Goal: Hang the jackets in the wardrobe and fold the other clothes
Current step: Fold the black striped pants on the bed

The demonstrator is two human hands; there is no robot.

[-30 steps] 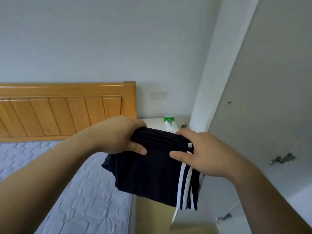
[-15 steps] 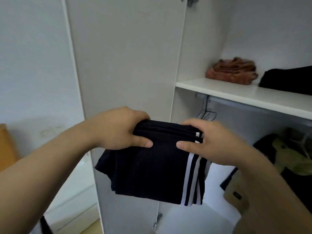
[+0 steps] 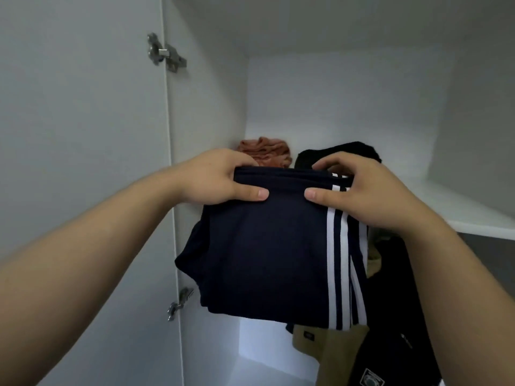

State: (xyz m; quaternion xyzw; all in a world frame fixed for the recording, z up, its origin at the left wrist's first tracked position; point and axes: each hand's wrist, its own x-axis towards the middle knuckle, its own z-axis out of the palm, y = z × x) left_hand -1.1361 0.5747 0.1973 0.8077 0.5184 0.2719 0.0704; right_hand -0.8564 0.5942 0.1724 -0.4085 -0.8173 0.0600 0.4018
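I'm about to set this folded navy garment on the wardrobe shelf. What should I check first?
1. Left hand grips navy garment: ok.
2. Right hand grips it: ok.
3. Garment folded, layers together: ok.
4. Bare room on shelf, right of black cloth: ok.
5. Garment's bottom edge above shelf level: cannot tell.
6. Door open: ok.

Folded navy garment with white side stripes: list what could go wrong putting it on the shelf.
1. The left hand and right hand grip only the top edge of the folded navy garment; its hanging layers could unfold.
2. On the white shelf, the rust-orange folded cloth and black folded garment lie straight ahead; pushing in could rumple them.
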